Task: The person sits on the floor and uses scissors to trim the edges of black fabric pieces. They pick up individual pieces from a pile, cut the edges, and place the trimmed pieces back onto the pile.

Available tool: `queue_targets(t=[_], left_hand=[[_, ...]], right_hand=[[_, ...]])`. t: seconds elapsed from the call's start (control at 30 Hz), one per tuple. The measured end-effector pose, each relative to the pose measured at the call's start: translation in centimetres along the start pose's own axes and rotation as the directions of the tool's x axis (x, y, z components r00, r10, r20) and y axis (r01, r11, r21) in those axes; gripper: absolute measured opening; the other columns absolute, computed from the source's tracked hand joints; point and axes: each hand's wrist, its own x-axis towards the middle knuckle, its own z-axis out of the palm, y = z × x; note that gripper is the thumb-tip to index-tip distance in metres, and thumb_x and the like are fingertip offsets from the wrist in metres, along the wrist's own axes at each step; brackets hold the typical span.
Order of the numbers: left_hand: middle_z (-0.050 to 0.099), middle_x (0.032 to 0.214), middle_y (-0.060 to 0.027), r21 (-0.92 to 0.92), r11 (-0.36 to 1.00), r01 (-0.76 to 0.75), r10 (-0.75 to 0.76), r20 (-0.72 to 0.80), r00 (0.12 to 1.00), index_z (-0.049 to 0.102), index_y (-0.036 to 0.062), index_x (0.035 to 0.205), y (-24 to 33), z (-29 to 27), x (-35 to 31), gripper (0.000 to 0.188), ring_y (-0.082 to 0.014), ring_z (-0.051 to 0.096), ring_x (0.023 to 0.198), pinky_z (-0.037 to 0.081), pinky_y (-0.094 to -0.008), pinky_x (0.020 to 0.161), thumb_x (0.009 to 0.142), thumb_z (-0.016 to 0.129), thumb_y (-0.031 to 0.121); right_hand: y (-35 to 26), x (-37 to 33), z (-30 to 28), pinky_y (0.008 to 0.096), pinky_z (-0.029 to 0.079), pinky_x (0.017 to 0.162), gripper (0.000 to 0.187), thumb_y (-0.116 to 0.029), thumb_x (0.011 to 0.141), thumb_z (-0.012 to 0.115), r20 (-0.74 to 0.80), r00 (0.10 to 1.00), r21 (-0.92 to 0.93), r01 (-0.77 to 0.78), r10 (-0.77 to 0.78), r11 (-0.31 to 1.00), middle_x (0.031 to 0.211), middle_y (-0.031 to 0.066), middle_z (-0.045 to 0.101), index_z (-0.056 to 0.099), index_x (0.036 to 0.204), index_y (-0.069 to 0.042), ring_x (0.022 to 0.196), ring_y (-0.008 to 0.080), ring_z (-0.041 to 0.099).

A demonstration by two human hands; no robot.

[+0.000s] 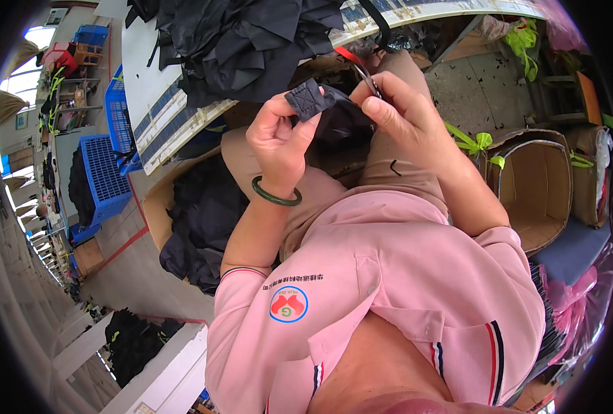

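Observation:
My left hand (279, 134) is raised over my lap, its fingers pinching a black fabric piece (308, 101). A square with crossed stitching shows on the strap-like end of that piece. Close by on the right, my right hand (410, 121) is closed around small metal snips (371, 81) with a red part at the far end. The snips are beside the fabric; whether they touch it I cannot tell. More dark cloth hangs below and between my hands, partly hidden by them. A dark green bangle (276, 195) circles my left wrist.
A pile of black fabric pieces (244, 45) covers the table (182, 127) ahead. Below left, a cardboard box (156, 207) holds more black cloth. Blue plastic crates (105, 181) stand farther left. An open cardboard box (537, 186) is at my right, near a blue-grey surface (574, 252).

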Motion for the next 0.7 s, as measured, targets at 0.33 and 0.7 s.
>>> queue_targets(t=[0.33, 0.7], left_hand=[[0.062, 0.107, -0.0146, 0.056, 0.996, -0.070, 0.072, -0.033, 0.997, 0.059, -0.0038, 0.096, -0.2, 0.7, -0.6, 0.017, -0.0163, 0.057, 0.096, 0.045, -0.0284, 0.086, 0.080, 0.063, -0.009], [0.065, 0.102, -0.0138, 0.192, 0.973, -0.128, 0.125, 0.028, 0.992, 0.059, -0.0014, 0.091, -0.7, 0.4, -0.8, 0.017, -0.0197, 0.057, 0.092, 0.044, -0.0330, 0.084, 0.076, 0.065, -0.007]], right_hand=[[-0.3, -1.7, 1.8, 0.0182, 0.031, 0.044, 0.034, -0.037, 0.092, 0.059, 0.418, 0.855, 0.490, -0.497, 0.307, 0.716, 0.059, -0.0043, 0.048, 0.055, 0.082, -0.004, 0.051, 0.0015, 0.041], [0.2, -1.3, 3.1, 0.0286, 0.037, 0.047, 0.038, -0.031, 0.081, 0.073, 0.000, 1.000, -0.033, 0.007, -0.007, 0.999, 0.058, 0.0051, 0.046, 0.053, 0.075, 0.000, 0.051, 0.0122, 0.040]])
